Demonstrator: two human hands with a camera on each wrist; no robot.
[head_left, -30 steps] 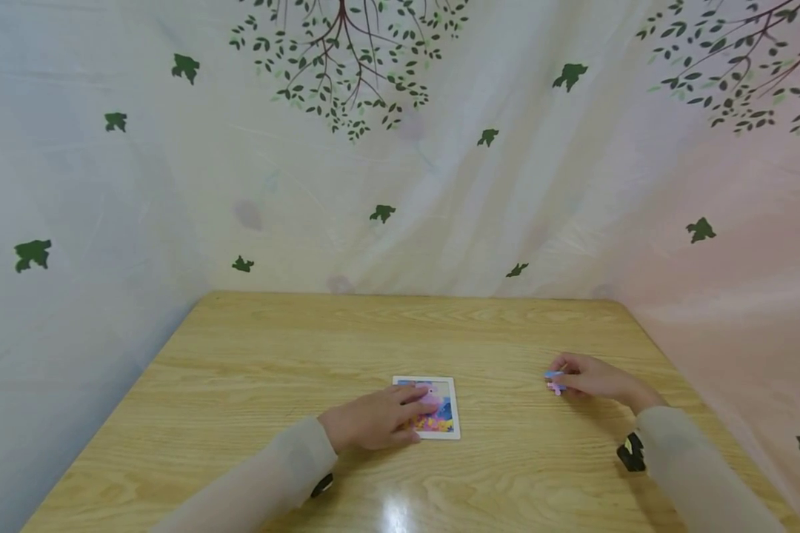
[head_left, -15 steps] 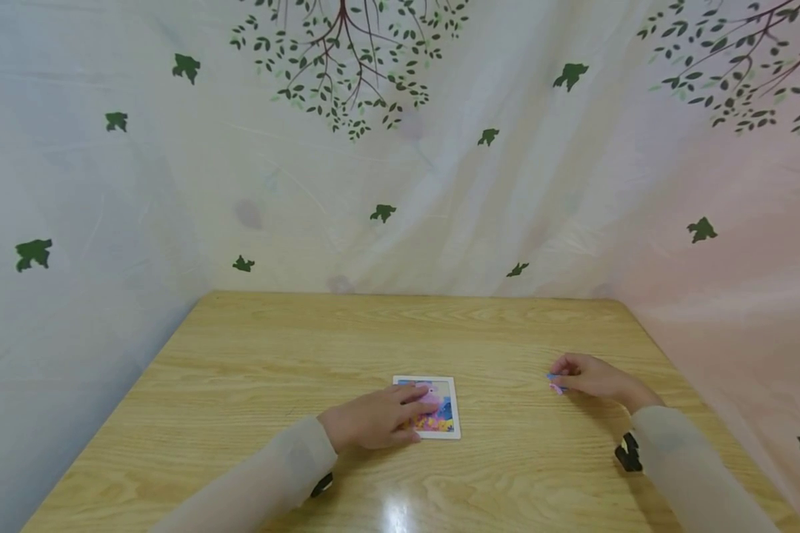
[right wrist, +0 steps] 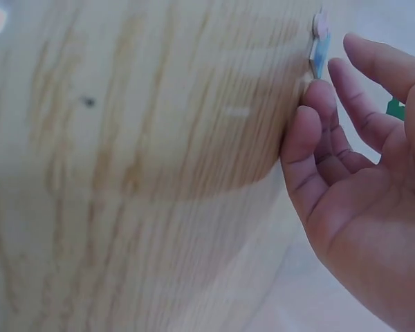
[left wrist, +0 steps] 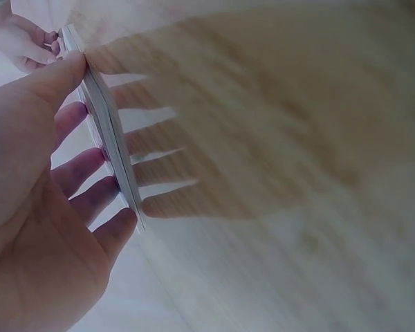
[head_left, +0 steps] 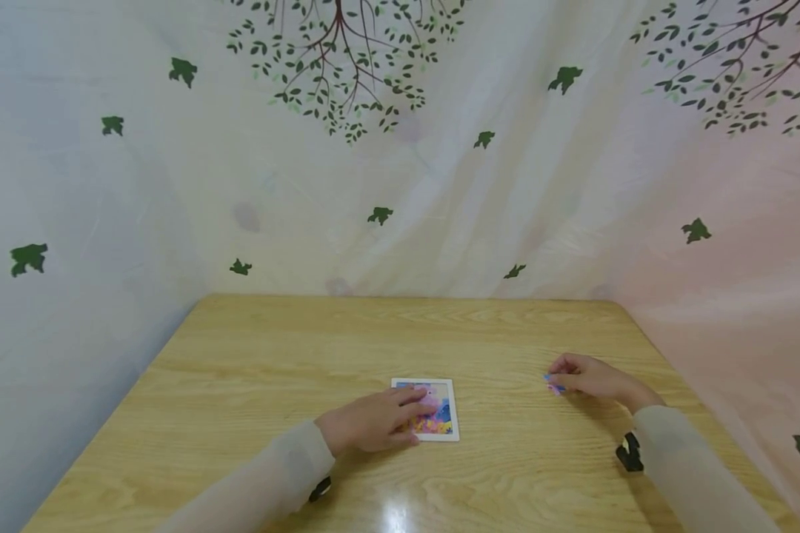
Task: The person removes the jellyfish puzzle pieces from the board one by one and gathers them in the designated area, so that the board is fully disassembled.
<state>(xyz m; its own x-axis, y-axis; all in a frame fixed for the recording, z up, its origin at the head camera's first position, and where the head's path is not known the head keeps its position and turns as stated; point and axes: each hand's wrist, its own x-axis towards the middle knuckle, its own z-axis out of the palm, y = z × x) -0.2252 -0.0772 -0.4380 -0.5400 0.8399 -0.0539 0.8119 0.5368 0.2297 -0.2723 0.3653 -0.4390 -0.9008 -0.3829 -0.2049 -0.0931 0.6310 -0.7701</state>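
Note:
A small jigsaw puzzle (head_left: 445, 411) in a white frame lies flat on the wooden table, printed with a pink figure, blue patches and yellow flowers. Across its left part rests my left hand (head_left: 376, 419), fingers spread and fairly straight, hiding some of the picture. In the left wrist view, the fingertips of the left hand (left wrist: 41, 200) touch the frame's edge (left wrist: 114, 131). Farther right, my right hand (head_left: 590, 376) holds a blue and pink puzzle piece (head_left: 552, 384) at its fingertips. The piece (right wrist: 319, 52) looks tilted in the right wrist view; exact thumb contact is unclear there.
The wooden table (head_left: 293, 333) reaches back to a pale curtain (head_left: 293, 207) printed with branches and green leaf shapes. Fabric also hangs along both sides. Dark wrist straps (head_left: 630, 452) show at the sleeves.
The puzzle piece at my right fingertips has turned from showing its broad face to a narrower, tilted side. My left hand stays on the puzzle. The head view has shifted slightly.

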